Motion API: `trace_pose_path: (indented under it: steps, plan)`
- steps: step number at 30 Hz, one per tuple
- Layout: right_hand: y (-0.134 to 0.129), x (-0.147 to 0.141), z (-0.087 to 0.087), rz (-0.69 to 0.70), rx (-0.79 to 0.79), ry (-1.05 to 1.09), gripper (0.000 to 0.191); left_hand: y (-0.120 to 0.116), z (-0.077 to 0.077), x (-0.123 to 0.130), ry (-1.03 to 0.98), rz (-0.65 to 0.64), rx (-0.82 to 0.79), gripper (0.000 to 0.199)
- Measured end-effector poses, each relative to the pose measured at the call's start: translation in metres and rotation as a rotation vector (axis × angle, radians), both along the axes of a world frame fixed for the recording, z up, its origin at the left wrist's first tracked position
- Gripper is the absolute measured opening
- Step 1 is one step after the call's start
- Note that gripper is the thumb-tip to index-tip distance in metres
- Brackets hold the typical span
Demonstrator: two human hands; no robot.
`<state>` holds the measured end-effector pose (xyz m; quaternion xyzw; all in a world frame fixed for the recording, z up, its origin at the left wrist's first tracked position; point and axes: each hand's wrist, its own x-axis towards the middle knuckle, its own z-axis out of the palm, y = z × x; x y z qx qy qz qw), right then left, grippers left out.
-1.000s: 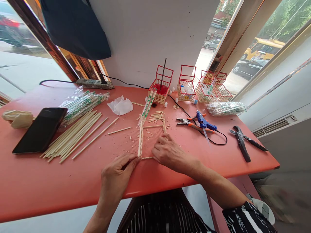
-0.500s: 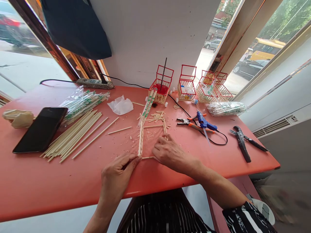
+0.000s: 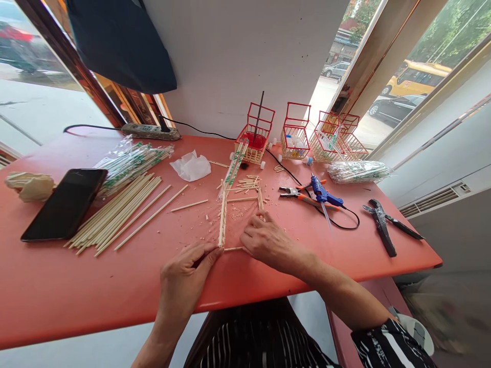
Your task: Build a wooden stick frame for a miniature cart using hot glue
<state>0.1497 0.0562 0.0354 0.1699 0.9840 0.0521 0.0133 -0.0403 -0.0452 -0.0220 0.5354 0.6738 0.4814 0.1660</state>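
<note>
A small frame of pale wooden sticks [image 3: 223, 220] stands on the red table near its front edge. My left hand [image 3: 190, 268] pinches its near left corner between thumb and fingers. My right hand [image 3: 268, 240] is closed around the near right side of the same frame, and its fingers hide that corner. Between the hands runs the frame's thin near crosspiece [image 3: 233, 249]. Cut stick pieces [image 3: 249, 182] lie at the far end of the frame, with crumbs of wood scattered about. Printed paper-wrapped chopsticks [image 3: 235, 166] lie just beyond it.
Long bare sticks [image 3: 115, 220] and a phone [image 3: 65, 204] lie at left. At right are orange-handled pliers [image 3: 289, 191], a blue glue gun [image 3: 324, 193] with its cord, and black pliers [image 3: 383, 225]. Small red-rimmed stick carts [image 3: 294, 138] line the back.
</note>
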Motion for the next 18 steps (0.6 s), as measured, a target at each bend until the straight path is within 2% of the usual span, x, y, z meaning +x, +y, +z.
trace_pose_path:
  steps: [18]
  plan:
    - [0.0005,0.0,-0.0012,-0.001,0.007,-0.007,0.015,0.0,0.0039,0.0005,-0.006,0.01,-0.036,0.025]
